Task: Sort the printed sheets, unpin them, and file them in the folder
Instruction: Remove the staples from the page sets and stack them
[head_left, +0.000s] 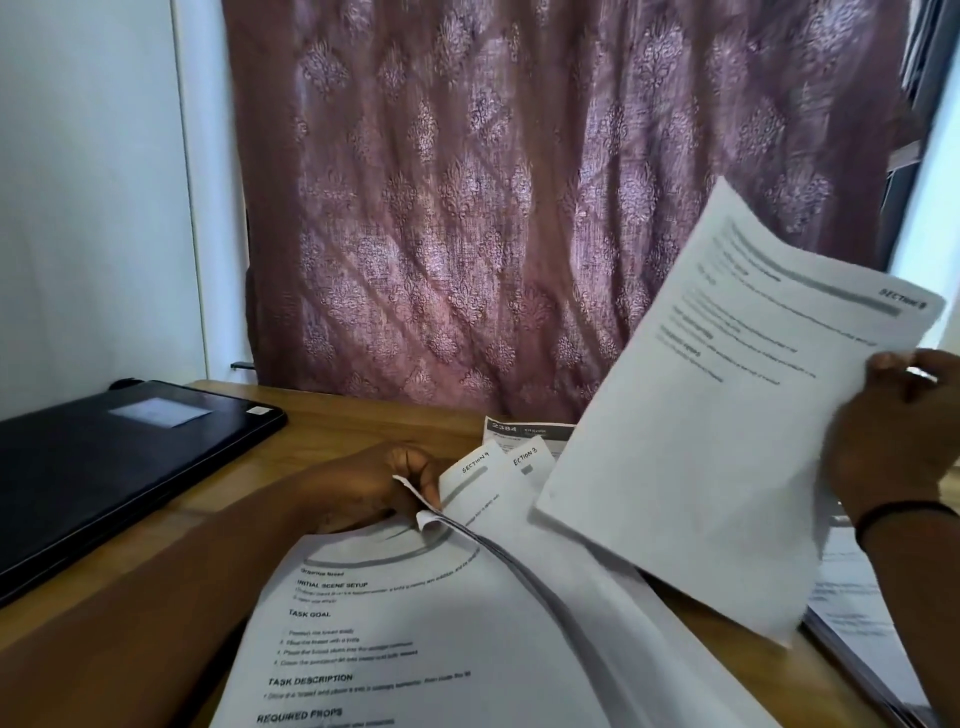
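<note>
A thick stack of printed sheets (415, 639) lies on the wooden table (337, 421) in front of me, its top page headed "Initial scene setup". My left hand (374, 483) pinches the stack's top corner, where page edges curl up. My right hand (893, 431) grips the right edge of one lifted printed sheet (727, 426), held tilted above the table. Sheets hand-labelled "Section 9" (475, 467) and "Section 8" (524, 457) fan out between the two hands. No pin is visible.
A closed black laptop (119, 467) lies at the table's left. Another pile of papers (862, 623) sits at the right, under my right forearm. A printed slip (524, 431) lies at the table's back edge. A mauve patterned curtain (519, 208) hangs right behind the table.
</note>
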